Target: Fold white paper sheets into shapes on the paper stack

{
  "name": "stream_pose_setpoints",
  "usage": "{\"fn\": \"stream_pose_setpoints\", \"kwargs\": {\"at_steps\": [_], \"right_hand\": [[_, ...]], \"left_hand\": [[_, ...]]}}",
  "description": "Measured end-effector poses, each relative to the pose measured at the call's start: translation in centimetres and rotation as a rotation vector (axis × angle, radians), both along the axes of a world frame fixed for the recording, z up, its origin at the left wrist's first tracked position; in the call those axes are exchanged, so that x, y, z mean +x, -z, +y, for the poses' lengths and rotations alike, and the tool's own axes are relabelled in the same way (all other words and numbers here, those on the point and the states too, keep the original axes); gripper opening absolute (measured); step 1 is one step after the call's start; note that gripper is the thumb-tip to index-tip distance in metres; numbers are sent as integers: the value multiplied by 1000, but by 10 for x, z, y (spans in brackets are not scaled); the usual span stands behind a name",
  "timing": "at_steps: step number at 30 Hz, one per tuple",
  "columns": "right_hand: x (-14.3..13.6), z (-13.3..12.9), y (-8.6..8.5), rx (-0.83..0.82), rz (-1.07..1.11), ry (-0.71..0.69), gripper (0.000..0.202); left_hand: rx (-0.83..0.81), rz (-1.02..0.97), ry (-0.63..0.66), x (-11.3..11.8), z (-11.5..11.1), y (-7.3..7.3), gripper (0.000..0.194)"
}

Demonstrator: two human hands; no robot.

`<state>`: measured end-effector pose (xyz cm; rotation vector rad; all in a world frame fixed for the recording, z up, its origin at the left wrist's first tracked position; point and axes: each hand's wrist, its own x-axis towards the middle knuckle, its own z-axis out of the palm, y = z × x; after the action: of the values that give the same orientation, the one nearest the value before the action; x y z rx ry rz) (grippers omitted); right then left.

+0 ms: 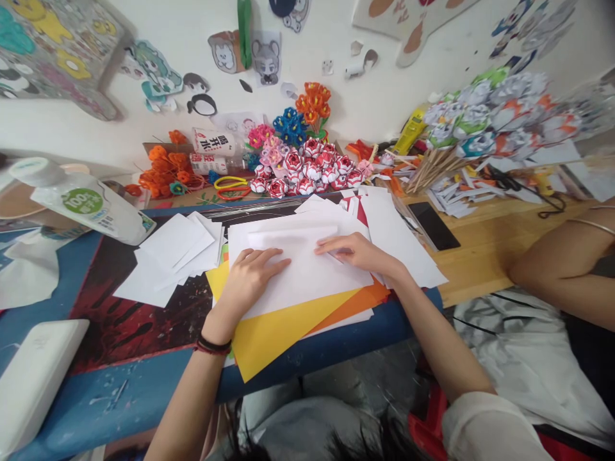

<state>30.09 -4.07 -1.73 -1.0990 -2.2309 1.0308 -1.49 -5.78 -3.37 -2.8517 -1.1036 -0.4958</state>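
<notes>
Pale wall (163,134), paper cutouts (266,59); blue-covered table (129,397); wooden tabletop (480,246).

Single head cam: I'm looking forward and down from the wearer's head, close over the blue counter (144,390), wall (168,19) beyond.

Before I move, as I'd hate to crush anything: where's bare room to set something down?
Bare: dark mat between small papers and white case; wood between phone and the other person's arm. Crowded: along the wall, with flowers.
</notes>
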Motion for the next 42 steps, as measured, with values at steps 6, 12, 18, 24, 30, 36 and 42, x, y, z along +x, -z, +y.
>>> {"fn": "stream_pose_setpoints", "kwargs": {"at_steps": [6, 12, 18, 24, 30, 36, 42], "right_hand": [[-2, -2, 6, 83, -17, -5, 39], [-5, -6, 7, 170, -104, -10, 37], [-2, -3, 10, 141, -81, -24, 37], [-2, -3, 9, 99, -39, -12, 36], [-2, -4, 9, 99, -27, -15, 35], [-1, -7, 12, 86, -13, -2, 34], [-1, -6, 13, 88, 17, 7, 32]], "left_hand": [[6, -11, 4, -1, 1, 2, 36], [3, -7, -8, 0, 0, 2, 36], [-15, -38, -6, 0, -1, 1, 37], [-37, -71, 0, -1, 0, 3, 35], [-41, -52, -4, -1, 0, 4, 36], [-28, -60, -2, -1, 0, 4, 35], [-22, -56, -16, -1, -1, 4, 36]]}}
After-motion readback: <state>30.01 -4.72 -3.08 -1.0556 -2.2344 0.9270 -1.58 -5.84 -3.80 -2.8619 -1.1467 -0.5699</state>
